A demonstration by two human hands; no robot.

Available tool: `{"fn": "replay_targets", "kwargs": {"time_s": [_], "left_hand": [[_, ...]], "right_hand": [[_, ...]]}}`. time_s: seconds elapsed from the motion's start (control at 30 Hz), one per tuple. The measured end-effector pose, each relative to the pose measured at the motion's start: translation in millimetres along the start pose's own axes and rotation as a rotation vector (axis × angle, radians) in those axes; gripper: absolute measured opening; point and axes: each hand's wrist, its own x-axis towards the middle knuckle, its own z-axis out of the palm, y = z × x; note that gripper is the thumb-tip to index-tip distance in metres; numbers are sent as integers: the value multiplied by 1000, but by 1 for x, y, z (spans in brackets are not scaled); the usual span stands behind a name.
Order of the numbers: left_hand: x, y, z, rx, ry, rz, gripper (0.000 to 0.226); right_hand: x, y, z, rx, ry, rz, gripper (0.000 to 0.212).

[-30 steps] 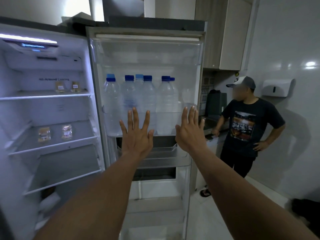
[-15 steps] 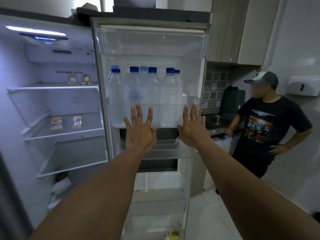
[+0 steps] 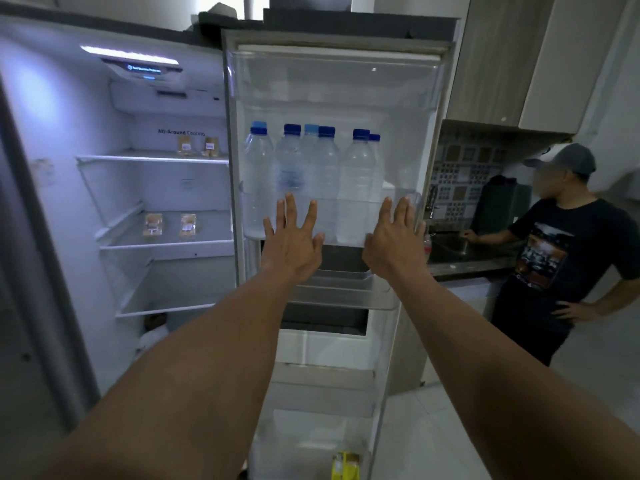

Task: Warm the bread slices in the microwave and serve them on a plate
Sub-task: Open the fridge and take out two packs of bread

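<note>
Nearest the camera, left hand (image 3: 292, 247) and right hand (image 3: 394, 244) raised flat, fingers spread, gripping nothing, in front of the door's water bottles (image 3: 325, 181). Farther left, on the middle fridge shelf (image 3: 214, 233), two wrapped packets (image 3: 152, 224) (bread slices, probably) untouched. Barely begun: fetching, microwaving, plating all ahead.

Dim, soft picture; fridge light (image 3: 130, 58) glows, edges bend.

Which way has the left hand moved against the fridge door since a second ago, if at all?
No. The left hand still reaches up to the rim of the bottle bin; only the view shifted.
</note>
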Motion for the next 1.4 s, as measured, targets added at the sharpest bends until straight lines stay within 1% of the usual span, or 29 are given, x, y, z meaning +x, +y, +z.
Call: {"fn": "replay_targets", "kwargs": {"time_s": [0.13,0.2,0.33,0.53,0.8,0.9,1.07,1.27,1.4], "left_hand": [[-4,-17,-16,3,9,-23,65],[-7,-38,-27,9,31,-32,65],[-11,-75,-44,40,49,-43,66],[-16,-154,-73,71,48,-65,66],[-27,-268,-90,160,68,-114,64],[-33,-306,-87,151,58,-140,66],[-29,-370,-72,177,30,-185,67],[3,-425,-35,160,41,-219,68],[42,-456,0,139,29,-230,68]], "right_hand": [[-1,-25,-7,2,72,-28,82],[-3,-50,-10,1,102,-58,80],[-4,-93,-9,26,111,-102,78],[-4,-167,2,59,118,-208,71],[1,-280,41,124,90,-330,70],[3,-317,67,145,77,-351,72],[21,-362,110,145,7,-368,73],[69,-401,171,153,-24,-368,74],[115,-419,220,180,-19,-375,74]]}}
